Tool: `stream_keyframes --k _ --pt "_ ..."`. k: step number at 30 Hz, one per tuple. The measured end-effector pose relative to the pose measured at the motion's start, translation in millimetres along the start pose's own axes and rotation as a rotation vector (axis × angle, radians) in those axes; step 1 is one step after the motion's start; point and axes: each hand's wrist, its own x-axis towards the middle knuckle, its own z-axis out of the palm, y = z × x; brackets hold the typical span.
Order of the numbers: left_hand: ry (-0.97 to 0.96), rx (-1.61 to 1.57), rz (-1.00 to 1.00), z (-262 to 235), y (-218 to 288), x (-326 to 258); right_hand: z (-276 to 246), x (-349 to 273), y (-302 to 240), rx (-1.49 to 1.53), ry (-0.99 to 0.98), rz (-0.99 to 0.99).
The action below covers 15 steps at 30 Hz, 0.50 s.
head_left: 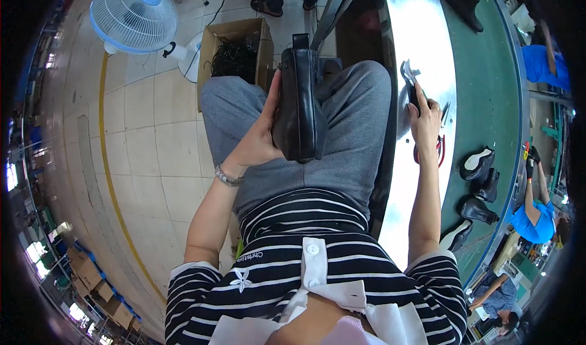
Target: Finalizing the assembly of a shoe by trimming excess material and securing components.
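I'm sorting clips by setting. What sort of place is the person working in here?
Most likely a shoe factory line. The left hand holds a black boot on the lap, the right hand grips a metal tool at a steel bench, and more black boots ride a green conveyor belt.

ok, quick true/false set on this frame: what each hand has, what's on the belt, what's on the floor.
1. The left hand holds a black boot over the lap. True.
2. The right hand is empty. False: it grips a metal pincer tool at the steel bench edge.
3. Several black boots lie on the green conveyor. True.
4. The cardboard box on the floor is shut. False: it is open, with dark tangled contents.
5. A white and blue fan stands on the tiled floor. True.
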Motion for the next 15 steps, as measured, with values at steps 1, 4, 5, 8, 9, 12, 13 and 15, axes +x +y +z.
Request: stream_keyframes --k 1,4,5,8,9,12,13,15 --pt "0.001 0.005 -0.005 0.0 -3.1 -4.1 -0.7 -4.5 -3.8 -0.048 0.042 -0.061" --pt "0.016 0.037 -0.030 2.2 -6.3 -10.7 -12.6 -21.0 -27.1 0.279 0.131 -0.244" --pt "0.009 0.027 -0.030 2.2 -5.3 -11.7 -18.6 -29.1 -41.4 0.500 0.059 -0.338" --pt "-0.010 0.040 -0.027 2.2 -3.1 -5.3 -38.9 -52.6 -81.3 0.884 -0.190 -0.405" --pt "-0.014 0.059 -0.024 4.0 -2.4 -1.6 -43.9 -57.6 -89.3 1.028 -0.240 -0.391" --pt "-0.043 0.033 -0.085 4.2 -3.9 4.4 -58.7 -67.1 -109.4 1.243 -0.445 -0.419" --pt "-0.066 0.034 -0.076 4.8 -2.7 6.0 -62.5 -65.8 -113.6 1.244 -0.472 -0.472" --pt "-0.065 -0.072 -0.152 9.2 3.5 3.7 -60.8 -63.2 -111.6 1.230 -0.468 -0.629"
